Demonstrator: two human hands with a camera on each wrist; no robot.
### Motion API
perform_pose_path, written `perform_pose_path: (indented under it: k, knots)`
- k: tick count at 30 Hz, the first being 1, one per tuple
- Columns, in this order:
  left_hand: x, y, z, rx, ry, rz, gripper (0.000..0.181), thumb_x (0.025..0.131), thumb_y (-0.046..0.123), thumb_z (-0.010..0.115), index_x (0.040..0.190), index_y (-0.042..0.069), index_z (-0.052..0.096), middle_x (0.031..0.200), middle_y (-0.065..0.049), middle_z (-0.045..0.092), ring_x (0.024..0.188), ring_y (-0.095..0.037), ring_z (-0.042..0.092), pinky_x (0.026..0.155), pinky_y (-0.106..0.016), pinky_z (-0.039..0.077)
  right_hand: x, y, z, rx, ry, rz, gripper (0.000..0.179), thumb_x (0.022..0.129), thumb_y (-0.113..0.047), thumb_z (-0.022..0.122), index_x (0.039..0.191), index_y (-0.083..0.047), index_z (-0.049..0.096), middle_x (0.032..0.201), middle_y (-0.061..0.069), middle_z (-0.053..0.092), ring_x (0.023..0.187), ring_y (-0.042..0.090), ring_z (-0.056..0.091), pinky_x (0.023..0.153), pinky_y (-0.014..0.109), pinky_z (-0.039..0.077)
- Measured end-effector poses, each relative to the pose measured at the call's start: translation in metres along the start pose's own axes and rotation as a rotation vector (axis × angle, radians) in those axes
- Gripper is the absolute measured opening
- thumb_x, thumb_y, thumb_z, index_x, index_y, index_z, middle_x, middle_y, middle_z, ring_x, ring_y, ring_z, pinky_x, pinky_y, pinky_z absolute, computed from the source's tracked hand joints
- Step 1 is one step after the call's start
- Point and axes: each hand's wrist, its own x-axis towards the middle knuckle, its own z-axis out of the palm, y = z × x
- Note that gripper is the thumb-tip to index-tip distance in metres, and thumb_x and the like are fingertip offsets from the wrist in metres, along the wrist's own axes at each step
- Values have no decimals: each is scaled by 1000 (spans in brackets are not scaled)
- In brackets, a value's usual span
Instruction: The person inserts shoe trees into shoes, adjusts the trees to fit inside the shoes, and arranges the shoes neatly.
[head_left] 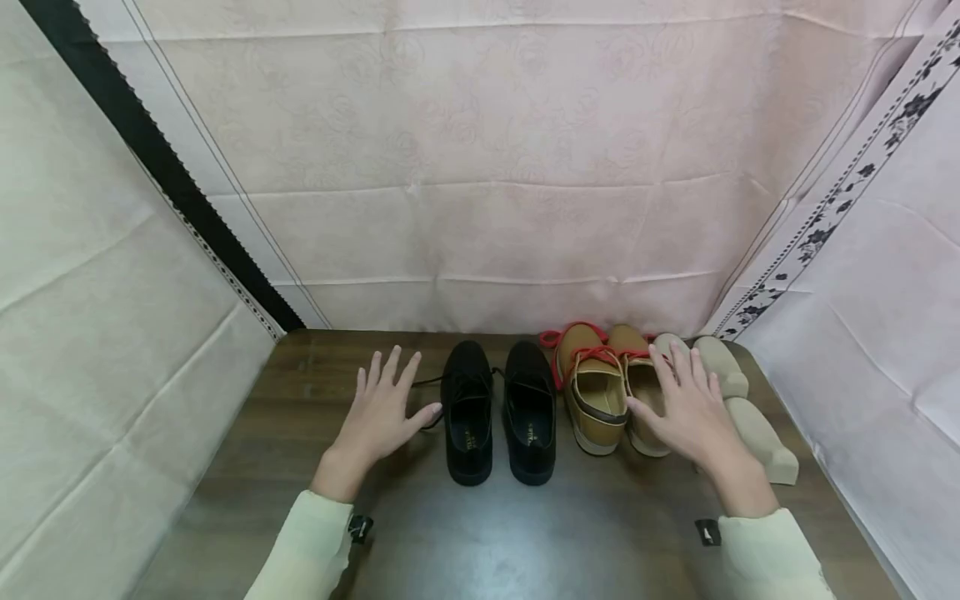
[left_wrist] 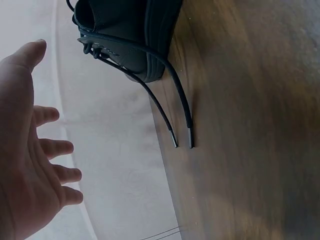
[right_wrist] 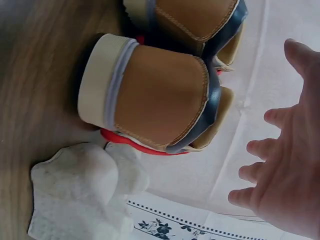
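Note:
My left hand [head_left: 381, 408] is held open with fingers spread, left of a black lace-up shoe [head_left: 469, 450]. In the left wrist view, that shoe's black laces [left_wrist: 181, 97] trail onto the wooden surface, apart from the palm. A second black shoe [head_left: 531, 454] stands close beside the first. My right hand [head_left: 693, 408] hovers with spread fingers over the right tan shoe [head_left: 647, 442], partly covering it. The left tan shoe [head_left: 596, 429] with red laces is next to the thumb. In the right wrist view, the right palm holds nothing and is apart from the tan heel [right_wrist: 160, 95].
Several off-white, moulded shoe-shaped pieces [head_left: 761, 433] lie at the right, partly behind my right hand. Pale cloth [head_left: 480, 150] hangs behind and at both sides of the brown wooden surface [head_left: 480, 542]. A small black tag [head_left: 707, 532] shows near my right cuff.

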Motion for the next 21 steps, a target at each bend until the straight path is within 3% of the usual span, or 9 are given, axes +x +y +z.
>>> perform_pose_path:
  k: [9,16,21]
  knots:
    - [0,5,1,-49,17,48,90,96,68,57,164,15,29,170,-19,21,157,-49,14,122,-71,14,-4,15,5,56,67,5,88,101,-58,55,165,-9,20,170,28,12,154,55,6,116,78,9]
    - [2,13,3,-132,27,81,89,93,60,68,161,12,34,169,-18,26,156,-44,20,124,-65,18,-10,28,10,106,87,4,86,102,-54,55,165,-9,18,171,25,12,155,53,9,115,78,15]
    - [4,19,6,-212,26,82,86,92,56,73,159,14,39,168,-15,30,155,-40,26,119,-63,32,-16,37,13,151,104,9,83,102,-49,58,165,-9,21,172,21,13,154,52,15,111,78,22]
